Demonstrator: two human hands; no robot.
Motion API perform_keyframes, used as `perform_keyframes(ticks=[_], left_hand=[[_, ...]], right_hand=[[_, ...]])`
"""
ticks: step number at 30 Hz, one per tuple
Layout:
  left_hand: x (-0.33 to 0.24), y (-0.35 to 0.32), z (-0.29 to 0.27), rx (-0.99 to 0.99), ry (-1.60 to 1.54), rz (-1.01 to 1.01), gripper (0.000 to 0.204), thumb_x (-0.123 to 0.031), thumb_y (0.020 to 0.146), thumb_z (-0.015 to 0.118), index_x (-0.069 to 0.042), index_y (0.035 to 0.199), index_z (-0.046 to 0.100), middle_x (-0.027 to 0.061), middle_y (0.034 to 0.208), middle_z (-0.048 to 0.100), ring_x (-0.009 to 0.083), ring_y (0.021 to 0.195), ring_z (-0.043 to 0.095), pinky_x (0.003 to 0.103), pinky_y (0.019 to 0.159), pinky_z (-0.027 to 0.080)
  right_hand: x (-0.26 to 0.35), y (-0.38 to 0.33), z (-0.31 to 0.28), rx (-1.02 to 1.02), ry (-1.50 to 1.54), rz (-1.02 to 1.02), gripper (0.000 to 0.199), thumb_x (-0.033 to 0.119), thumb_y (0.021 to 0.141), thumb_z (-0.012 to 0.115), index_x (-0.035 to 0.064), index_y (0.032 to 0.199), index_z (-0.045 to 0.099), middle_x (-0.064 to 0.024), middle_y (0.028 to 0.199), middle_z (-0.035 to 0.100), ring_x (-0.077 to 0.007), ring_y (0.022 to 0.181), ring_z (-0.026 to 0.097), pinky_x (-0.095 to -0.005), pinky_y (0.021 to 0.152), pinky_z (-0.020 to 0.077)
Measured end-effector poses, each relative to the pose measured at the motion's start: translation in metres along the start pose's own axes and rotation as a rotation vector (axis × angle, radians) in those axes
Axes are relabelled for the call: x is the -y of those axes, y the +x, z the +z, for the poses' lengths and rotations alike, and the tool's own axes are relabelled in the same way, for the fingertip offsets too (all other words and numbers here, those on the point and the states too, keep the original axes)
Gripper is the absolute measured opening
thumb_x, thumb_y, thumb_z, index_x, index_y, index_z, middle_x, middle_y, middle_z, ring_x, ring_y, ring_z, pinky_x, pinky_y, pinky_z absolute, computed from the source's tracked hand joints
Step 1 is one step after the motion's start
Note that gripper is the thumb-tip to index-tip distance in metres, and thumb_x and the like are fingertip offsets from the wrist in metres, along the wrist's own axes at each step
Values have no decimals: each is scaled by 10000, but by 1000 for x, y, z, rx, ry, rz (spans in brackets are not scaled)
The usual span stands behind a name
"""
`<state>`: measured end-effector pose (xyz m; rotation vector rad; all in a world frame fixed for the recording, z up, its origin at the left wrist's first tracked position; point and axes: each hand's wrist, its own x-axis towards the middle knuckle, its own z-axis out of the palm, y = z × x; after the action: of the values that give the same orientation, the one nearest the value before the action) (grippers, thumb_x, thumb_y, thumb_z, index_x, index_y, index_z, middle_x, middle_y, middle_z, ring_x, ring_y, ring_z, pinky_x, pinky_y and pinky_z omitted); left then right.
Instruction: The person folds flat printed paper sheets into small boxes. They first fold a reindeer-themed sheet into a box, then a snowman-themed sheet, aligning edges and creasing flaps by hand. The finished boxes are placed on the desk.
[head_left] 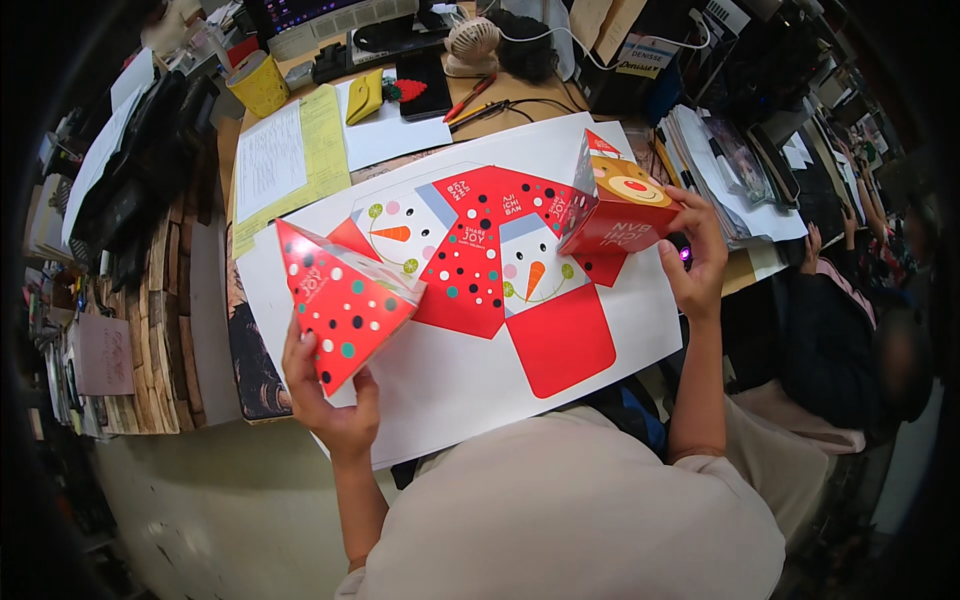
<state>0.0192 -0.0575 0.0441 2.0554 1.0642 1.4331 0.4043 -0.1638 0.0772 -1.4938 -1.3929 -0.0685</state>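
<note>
- Holding up a folded red paper cone-ish box with coloured dots, the left hand has its fingers closed around the lower edge, thumb on the near side
- right hand is gripping a small folded red box with a reindeer face, fingers wrapped over its right side, lifted just above the sheet
- between the two hands lies a flat unfolded red box template with snowman faces, carrot noses and dots, resting on a big white sheet that covers most of the desk
- further back: yellow and white paper forms, a yellow cup, a small desk fan, a black phone and a couple of pens
- off to the right another person sits well apart from all this, next to a stack of papers
- pretty cluttered desk overall, wooden crate-looking thing on the left
</note>
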Motion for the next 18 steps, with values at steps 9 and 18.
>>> perform_keyframes(ticks=[9, 18], left_hand=[[17, -1, -30, -229, -9, -49, 569, 76, 816, 540, -8, 1353, 374, 150, 1381, 407, 242, 1252, 441, 333, 953, 460], [26, 2, -50, -328, -13, -45, 588, 51, 809, 558, -22, 1358, 359, 151, 1418, 389, 238, 1239, 463, 335, 899, 497]], right_hand=[[3, 0, 24, -238, 303, 124, 400, 68, 859, 698, -15, 1201, 507, -118, 1125, 578, -180, 1048, 589, -294, 884, 510], [24, -35, 72, -210, 384, 398, 571, 71, 797, 726, 31, 1256, 388, -94, 985, 532, -99, 882, 547, -229, 717, 470]])
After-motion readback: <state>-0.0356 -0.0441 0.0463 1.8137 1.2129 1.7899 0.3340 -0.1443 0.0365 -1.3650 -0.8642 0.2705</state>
